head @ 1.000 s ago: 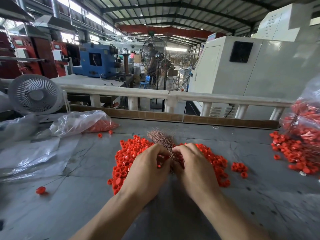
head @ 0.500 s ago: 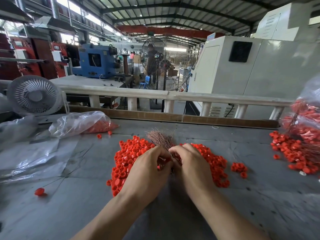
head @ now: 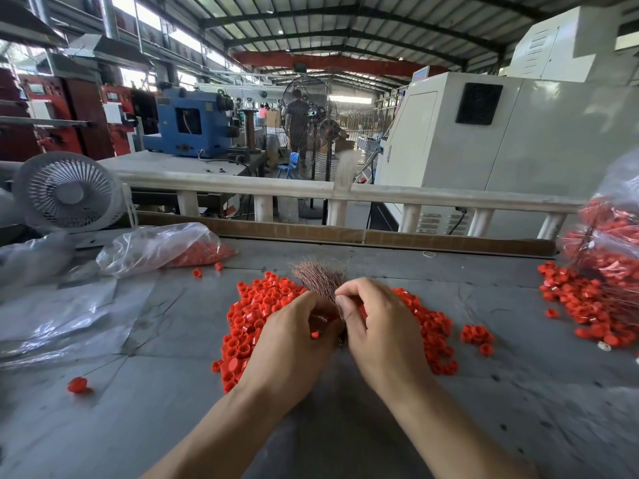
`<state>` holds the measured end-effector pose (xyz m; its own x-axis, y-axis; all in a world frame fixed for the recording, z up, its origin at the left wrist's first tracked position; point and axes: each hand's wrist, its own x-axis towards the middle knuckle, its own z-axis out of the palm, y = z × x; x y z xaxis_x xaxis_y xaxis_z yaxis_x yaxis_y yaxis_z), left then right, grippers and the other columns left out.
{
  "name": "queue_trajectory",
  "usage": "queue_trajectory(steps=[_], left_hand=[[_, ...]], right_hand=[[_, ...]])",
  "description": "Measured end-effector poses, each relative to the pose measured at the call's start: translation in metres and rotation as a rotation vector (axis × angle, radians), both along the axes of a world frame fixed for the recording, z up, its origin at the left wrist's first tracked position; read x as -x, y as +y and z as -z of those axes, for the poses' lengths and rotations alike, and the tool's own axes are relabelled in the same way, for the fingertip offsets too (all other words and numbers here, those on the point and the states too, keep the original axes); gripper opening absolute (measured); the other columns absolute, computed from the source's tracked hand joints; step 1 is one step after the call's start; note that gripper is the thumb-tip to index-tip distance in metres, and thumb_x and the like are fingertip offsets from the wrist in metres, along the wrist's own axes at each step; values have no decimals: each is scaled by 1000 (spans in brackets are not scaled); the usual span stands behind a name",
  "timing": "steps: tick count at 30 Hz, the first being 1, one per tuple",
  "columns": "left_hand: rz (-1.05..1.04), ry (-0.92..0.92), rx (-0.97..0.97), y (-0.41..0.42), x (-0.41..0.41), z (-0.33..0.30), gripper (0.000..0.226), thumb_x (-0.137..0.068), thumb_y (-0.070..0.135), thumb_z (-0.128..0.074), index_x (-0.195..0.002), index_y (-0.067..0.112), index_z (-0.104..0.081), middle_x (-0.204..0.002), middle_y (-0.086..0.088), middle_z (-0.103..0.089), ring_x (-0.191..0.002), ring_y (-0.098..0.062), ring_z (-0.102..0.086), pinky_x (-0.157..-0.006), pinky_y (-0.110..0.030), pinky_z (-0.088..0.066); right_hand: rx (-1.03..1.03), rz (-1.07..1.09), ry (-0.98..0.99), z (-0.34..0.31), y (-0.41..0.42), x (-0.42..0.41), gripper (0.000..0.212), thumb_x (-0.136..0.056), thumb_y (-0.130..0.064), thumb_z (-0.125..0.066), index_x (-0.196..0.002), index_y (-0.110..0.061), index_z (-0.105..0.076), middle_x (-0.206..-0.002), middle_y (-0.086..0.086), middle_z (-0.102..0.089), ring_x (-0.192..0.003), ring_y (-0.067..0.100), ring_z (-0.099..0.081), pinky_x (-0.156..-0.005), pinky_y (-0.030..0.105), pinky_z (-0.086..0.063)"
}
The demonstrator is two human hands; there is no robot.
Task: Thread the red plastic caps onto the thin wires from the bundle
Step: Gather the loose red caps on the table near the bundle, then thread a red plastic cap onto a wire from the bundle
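Both hands meet over the middle of the pile of red caps (head: 256,305) on the grey worktop (head: 345,426); the left hand (head: 290,344) has its fingers curled around the lower end of the wire bundle (head: 318,278), and a red cap shows just under its thumb, touching the hand; the right hand (head: 383,326) sits just beside the left, its fingers (head: 345,292) bent and pinching at the wires where they leave the left fist, though whether a single wire is caught I cannot tell; the bundle fans upward and away from the pile, its coppery tips spread behind the knuckles; caps lie on either side of the hands, some hidden beneath them; a small cluster of caps (head: 477,335) lies apart, to the right of the pile; a lone cap (head: 77,384) lies well to the left of the pile; a clear plastic bag (head: 152,247) holding more caps lies beyond the pile, to its left.
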<state>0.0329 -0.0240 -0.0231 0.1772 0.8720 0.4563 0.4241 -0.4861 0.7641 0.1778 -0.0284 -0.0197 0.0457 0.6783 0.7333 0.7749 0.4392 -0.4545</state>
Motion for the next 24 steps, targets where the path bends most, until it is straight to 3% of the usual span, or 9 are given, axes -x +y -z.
queue_trajectory(steps=[3,6,12,16,19,21,24], left_hand=[[8,-112,-4,1,-1,-1,15,-92,15,-72,-95,30,-71,-88,19,-72,-81,-1,-69,-66,-19,-54],[76,-349,67,1,-4,-5,10,-94,13,-72,-97,23,-73,-89,4,-76,-86,-14,-74,-79,-37,-60],[230,-640,190,1,-4,-9,7,-96,9,-67,-102,8,-71,-98,-18,-76,-97,-38,-73,-91,-50,-59],[252,-756,238,2,-4,-10,6,-95,6,-66,-99,4,-70,-94,-21,-76,-91,-31,-75,-83,-37,-63],[270,-797,245,1,-4,-12,8,-93,9,-66,-99,4,-68,-95,-19,-77,-92,-32,-76,-76,-31,-62],[279,-803,233,0,-4,-13,9,-93,9,-66,-100,4,-67,-96,-18,-78,-94,-32,-76,-75,-28,-61],[280,-805,230,0,-3,-13,7,-96,5,-64,-102,3,-68,-97,-19,-77,-95,-33,-76,-78,-32,-62]], right_hand=[[-42,-45,40,-2,-4,1,1,-98,-16,-67,-98,-17,-68,-90,-8,-70,-85,15,-66,-74,37,-54],[-83,-81,99,-5,-7,-1,3,-96,-14,-69,-98,-16,-69,-91,-9,-71,-86,14,-68,-75,38,-56],[-73,-108,127,-7,-9,-2,7,-94,-12,-72,-96,-19,-73,-92,-10,-65,-90,7,-64,-79,25,-51],[-62,-168,190,-7,-7,-4,10,-97,-12,-68,-99,-18,-76,-98,-11,-66,-97,8,-65,-85,20,-50],[36,-217,285,-3,-5,-4,28,-101,-4,-58,-118,-20,-74,-113,-15,-69,-111,5,-64,-93,25,-52],[164,-292,414,-1,-5,-3,39,-103,-2,-50,-127,-25,-70,-119,-15,-70,-114,7,-65,-90,35,-57],[286,-396,497,0,-6,-1,45,-101,-7,-42,-128,-31,-68,-118,-16,-72,-111,6,-68,-84,32,-59]])
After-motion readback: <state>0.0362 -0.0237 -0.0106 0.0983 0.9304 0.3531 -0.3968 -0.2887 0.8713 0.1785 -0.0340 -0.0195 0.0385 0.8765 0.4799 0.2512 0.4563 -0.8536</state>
